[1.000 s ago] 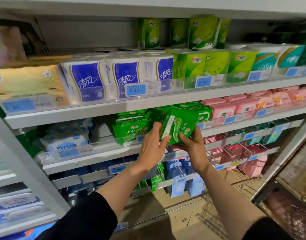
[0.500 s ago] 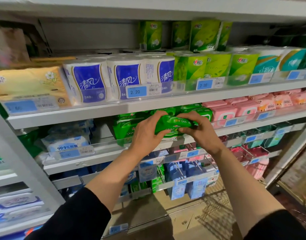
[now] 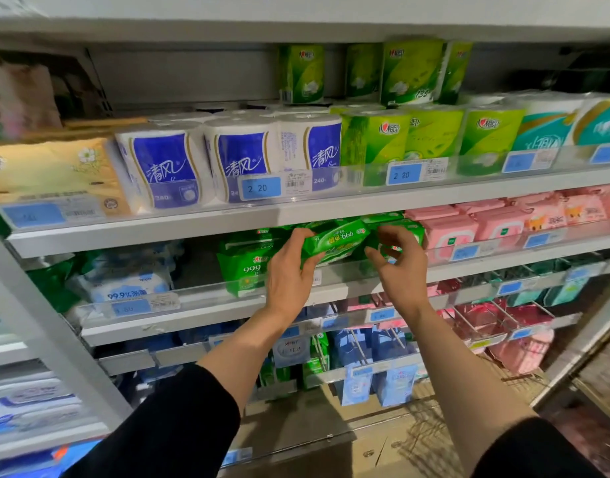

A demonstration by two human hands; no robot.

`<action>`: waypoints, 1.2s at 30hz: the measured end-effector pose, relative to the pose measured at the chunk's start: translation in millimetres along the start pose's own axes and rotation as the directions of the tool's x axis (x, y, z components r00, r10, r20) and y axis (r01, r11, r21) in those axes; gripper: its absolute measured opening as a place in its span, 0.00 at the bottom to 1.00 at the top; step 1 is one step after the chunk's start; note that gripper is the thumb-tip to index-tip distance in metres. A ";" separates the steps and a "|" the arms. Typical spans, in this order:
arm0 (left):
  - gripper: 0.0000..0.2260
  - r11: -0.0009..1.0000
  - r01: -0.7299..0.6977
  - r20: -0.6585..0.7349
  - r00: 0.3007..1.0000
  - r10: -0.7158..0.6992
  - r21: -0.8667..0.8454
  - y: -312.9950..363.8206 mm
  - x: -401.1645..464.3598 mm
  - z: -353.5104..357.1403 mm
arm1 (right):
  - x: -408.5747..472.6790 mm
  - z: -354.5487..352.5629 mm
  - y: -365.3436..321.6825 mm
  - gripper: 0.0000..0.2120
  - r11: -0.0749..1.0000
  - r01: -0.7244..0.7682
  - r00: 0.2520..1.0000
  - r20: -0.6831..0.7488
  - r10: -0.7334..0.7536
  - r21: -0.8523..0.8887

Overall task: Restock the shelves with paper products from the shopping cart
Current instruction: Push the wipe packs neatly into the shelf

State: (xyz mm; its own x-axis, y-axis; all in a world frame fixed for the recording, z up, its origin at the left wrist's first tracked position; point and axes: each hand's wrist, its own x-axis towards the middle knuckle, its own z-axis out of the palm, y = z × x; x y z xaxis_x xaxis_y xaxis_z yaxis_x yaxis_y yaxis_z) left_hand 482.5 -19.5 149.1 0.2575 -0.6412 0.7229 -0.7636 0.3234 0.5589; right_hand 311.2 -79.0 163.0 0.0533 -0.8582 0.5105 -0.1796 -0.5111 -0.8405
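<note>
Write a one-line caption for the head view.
Left hand slides a green wipes pack onto the second shelf; right hand steadies its end.

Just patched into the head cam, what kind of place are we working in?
Most likely a shop's paper-goods aisle: tiered shelves carry blue price tags, toilet rolls and pink packs.

Blue price tags (image 3: 261, 188) line the shelf edges; cardboard (image 3: 375, 439) lies below.

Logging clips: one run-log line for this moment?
step: shelving | left hand: holds green pack | right hand: at pack's right end, grip unclear | shelf: second down
</note>
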 end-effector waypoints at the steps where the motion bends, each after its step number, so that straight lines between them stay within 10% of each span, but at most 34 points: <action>1: 0.16 0.999 -0.007 0.001 1.000 0.007 0.038 0.5 0.9 2.6 | -0.4 -1.6 3.1 0.16 1.000 0.002 1.000 -0.005 -0.002 -0.016; 18: 0.24 0.919 -0.048 0.156 0.988 -0.015 0.391 -6.2 4.2 22.5 | 20.1 25.1 42.7 0.20 0.829 0.325 0.944 0.107 -0.312 -0.454; 24: 0.25 0.887 -0.172 -0.078 0.971 0.226 0.428 -11.3 -15.7 13.8 | 20.4 36.5 47.4 0.20 0.779 0.329 0.938 0.087 -0.336 -0.534; 27: 0.30 0.901 0.170 -0.375 0.927 -0.008 0.400 -20.4 -28.5 -7.9 | 18.2 42.5 49.3 0.25 0.757 0.326 0.937 0.087 -0.338 -0.567; 30: 0.45 0.838 0.499 -0.357 0.841 -0.406 0.221 -26.2 -27.5 -33.6 | 15.2 50.2 48.1 0.28 0.774 0.306 0.942 0.055 -0.332 -0.554; 36: 0.42 0.805 0.538 -0.196 0.843 -0.502 0.251 -36.7 -2.7 -52.7 | 13.2 60.1 48.6 0.27 0.765 0.286 0.947 0.047 -0.318 -0.577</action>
State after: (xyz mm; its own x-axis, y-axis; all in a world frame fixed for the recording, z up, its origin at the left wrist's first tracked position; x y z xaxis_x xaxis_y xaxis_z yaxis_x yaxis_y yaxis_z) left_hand 541.0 7.0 148.1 0.7160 -0.5664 0.4081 -0.6249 -0.2594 0.7363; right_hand 362.2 -118.0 118.0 0.1538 -0.6522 0.7423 -0.6885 -0.6095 -0.3929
